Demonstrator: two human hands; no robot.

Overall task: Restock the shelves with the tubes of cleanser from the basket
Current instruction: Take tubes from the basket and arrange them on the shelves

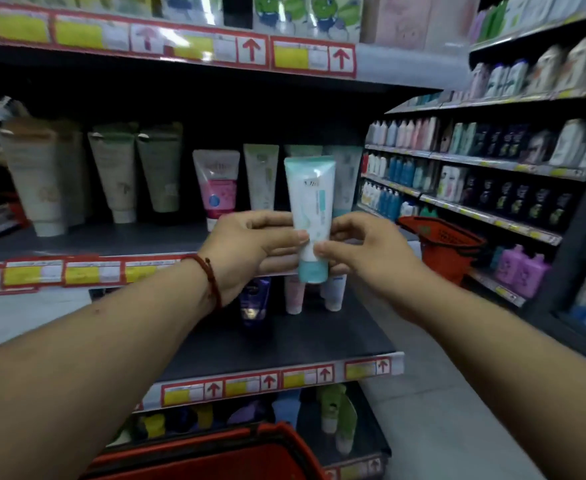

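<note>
Writing: the print on the held tube of cleanser [310,202] is too blurred to read. The shelf-edge tags [341,57] show red upward arrows beside yellow panels, and their text is illegible.

Position: the tube stands upright, teal cap down, in front of the middle shelf [111,239]. The left hand [250,244] grips its lower body from the left, thumb across the front. The right hand [360,252] pinches it from the right, thumb near the cap.

Count: one tube is in hand. The middle shelf holds three beige tubes [115,174], one pink tube [217,185], one pale green tube [262,174] and apparently two more, partly hidden. Three tubes [295,296] stand on the shelf below. There are two red baskets, one at the lower edge [215,455] and one beside the right-hand shelving [443,244].
</note>
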